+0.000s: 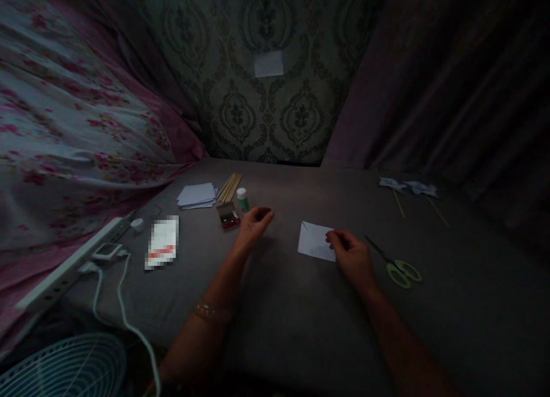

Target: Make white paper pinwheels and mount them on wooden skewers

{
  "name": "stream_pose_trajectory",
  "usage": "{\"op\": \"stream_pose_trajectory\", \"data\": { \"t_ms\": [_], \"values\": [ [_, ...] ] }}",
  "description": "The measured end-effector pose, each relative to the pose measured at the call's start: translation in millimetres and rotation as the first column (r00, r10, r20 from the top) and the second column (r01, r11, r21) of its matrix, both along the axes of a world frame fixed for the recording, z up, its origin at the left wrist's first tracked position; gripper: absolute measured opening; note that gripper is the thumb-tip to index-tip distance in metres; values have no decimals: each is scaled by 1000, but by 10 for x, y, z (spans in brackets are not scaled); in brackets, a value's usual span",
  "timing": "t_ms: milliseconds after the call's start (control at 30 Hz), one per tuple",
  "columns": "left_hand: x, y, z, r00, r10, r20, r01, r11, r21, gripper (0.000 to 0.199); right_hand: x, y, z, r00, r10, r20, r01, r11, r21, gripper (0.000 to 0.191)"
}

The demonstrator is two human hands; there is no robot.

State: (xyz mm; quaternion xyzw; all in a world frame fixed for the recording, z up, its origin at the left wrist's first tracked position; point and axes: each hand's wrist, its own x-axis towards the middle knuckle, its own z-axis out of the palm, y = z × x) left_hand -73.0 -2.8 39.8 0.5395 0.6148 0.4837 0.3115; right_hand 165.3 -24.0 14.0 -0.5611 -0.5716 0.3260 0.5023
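Note:
A square of white paper (314, 242) lies on the cloth-covered table, with a short dark cut or line at its upper left corner. My right hand (353, 259) is closed on its right edge, thumb and fingers pinched together. To the left of the paper, my left hand (254, 227) hovers with thumb and fingertips brought close together; whatever they hold is too small to make out. Beside that hand are a glue stick (243, 200) with a white cap and a small open box (227, 215) of tiny items. Green-handled scissors (397, 270) lie right of my right hand.
At the back left are a stack of white paper (196, 196) and wooden sticks (231, 187). Two paper pinwheels (421, 189) on sticks lie back right. A power strip (64, 271) with white cables runs along the left edge, near a blurred white packet (162, 242).

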Motion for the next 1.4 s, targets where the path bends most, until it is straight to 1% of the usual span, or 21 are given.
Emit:
{"op": "stream_pose_trajectory", "data": {
  "t_ms": [33, 67, 133, 167, 267, 333, 400, 467, 567, 667, 767, 933, 1033, 1100, 1167, 1233, 1267, 1333, 1400],
  "values": [
    [23, 22, -28, 997, -38, 60, 41, 998, -39, 27, 73, 55, -15, 997, -75, -7, 75, 997, 6, 43],
    [45, 43, -55, 994, -59, 90, 66, 995, -72, 26, 143, 104, -36, 991, -131, -1, 131, 991, 16, 43],
    [98, 83, -107, 993, -87, 83, 97, 988, -121, 22, 262, 178, -90, 983, -182, 37, 181, 983, 23, 42],
    [130, 100, -130, 993, -101, 61, 109, 984, -138, 20, 307, 203, -121, 980, -187, 62, 186, 982, 15, 41],
    [259, 135, -186, 986, -166, -28, 159, 972, -172, 16, 383, 237, -207, 975, -163, 149, 168, 986, -23, 35],
    [366, 140, -212, 970, -209, -122, 183, 964, -195, 15, 399, 236, -252, 958, -153, 242, 166, 986, -32, 31],
    [478, 128, -230, 940, -225, -256, 168, 960, -224, 15, 397, 225, -285, 920, -156, 359, 177, 984, -26, 28],
    [583, 103, -244, 891, -223, -396, 134, 961, -241, 15, 381, 208, -309, 876, -145, 460, 166, 986, -4, 28],
    [709, 60, -272, 830, -210, -516, 103, 968, -228, 15, 325, 172, -337, 819, -113, 563, 108, 993, 43, 32],
    [782, 34, -316, 808, -190, -558, 78, 973, -217, 20, 251, 134, -358, 802, -99, 588, 74, 995, 68, 35],
    [804, 23, -353, 812, -174, -557, 58, 974, -219, 18, 203, 120, -377, 840, -95, 534, 70, 995, 67, 37],
    [779, 4, -346, 874, -149, -462, 51, 975, -217, 11, 176, 165, -408, 931, -107, 348, 115, 993, 0, 38],
    [758, 6, -345, 914, -143, -380, 61, 974, -220, 8, 151, 197, -415, 974, -132, 184, 145, 988, -58, 41],
    [745, 20, -362, 946, -136, -293, 76, 976, -206, 7, 134, 211, -408, 987, -143, 70, 149, 985, -84, 42],
    [728, 39, -381, 980, -129, -150, 100, 978, -182, 8, 127, 216, -385, 990, -140, -28, 137, 986, -93, 41],
    [705, 53, -383, 994, -100, 47, 107, 980, -171, 11, 130, 214, -339, 987, -119, -106, 110, 990, -89, 40],
    [690, 55, -373, 985, -82, 154, 109, 978, -179, 14, 133, 211, -307, 985, -103, -136, 92, 992, -82, 40],
    [659, 45, -324, 939, -56, 339, 135, 968, -214, 24, 136, 203, -221, 982, -71, -175, 61, 996, -65, 43],
    [633, 17, -246, 890, -58, 453, 179, 957, -229, 32, 126, 195, -105, 978, -50, -201, 38, 997, -60, 44]
  ]
}}
